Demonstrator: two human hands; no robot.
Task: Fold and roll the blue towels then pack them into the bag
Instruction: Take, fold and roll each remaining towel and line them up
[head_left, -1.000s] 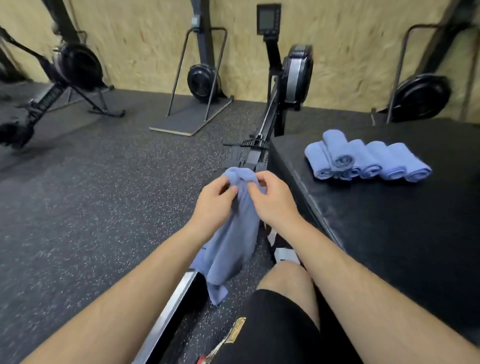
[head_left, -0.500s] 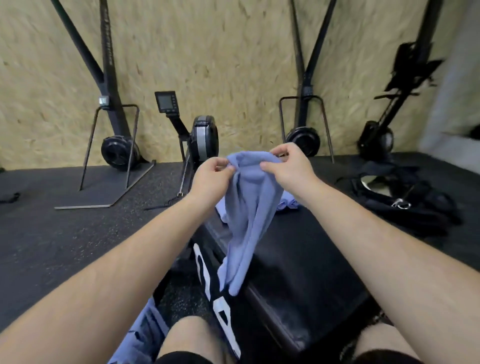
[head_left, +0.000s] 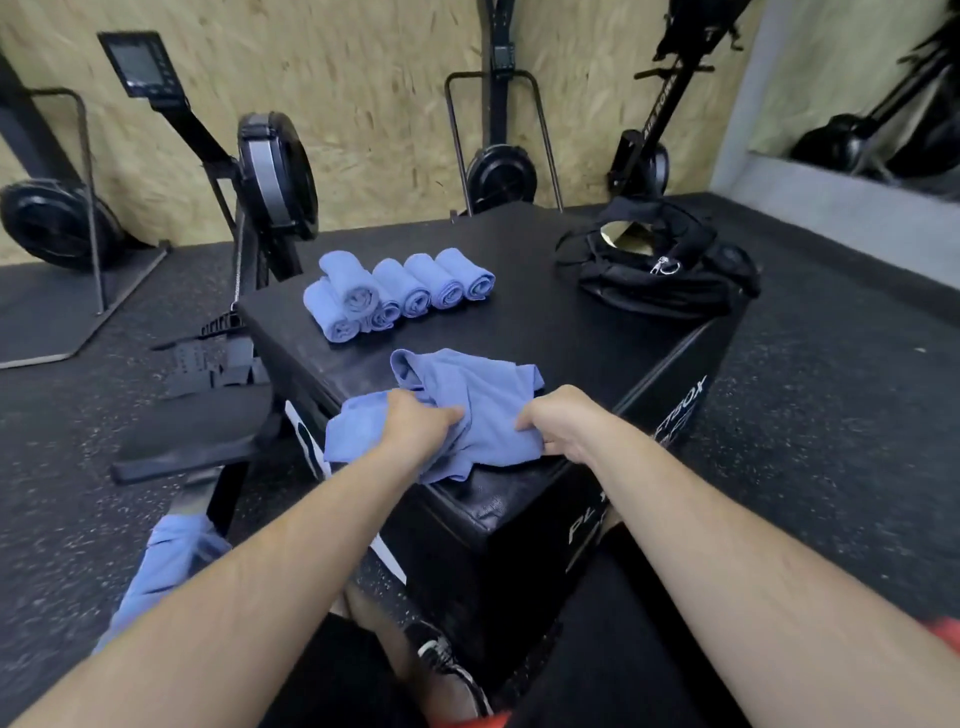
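**Count: eight blue towels, one bag, one box, two hands**

Six rolled towels (head_left: 413, 291) are counted on the one black box (head_left: 571, 338): five are laid side by side and one is set on top of them. Two unrolled towels are added to these: one crumpled towel (head_left: 483, 400) on the near part of the box, and one loose towel (head_left: 166, 561) at the lower left. One black bag (head_left: 660, 283) is seen. Two hands are counted, the left hand (head_left: 415, 426) and the right hand (head_left: 563, 423). One rowing machine (head_left: 275, 176) with one monitor (head_left: 137, 62) is seen, and three other black flywheel machines are counted along the wall. One shoe (head_left: 447, 670) is visible.
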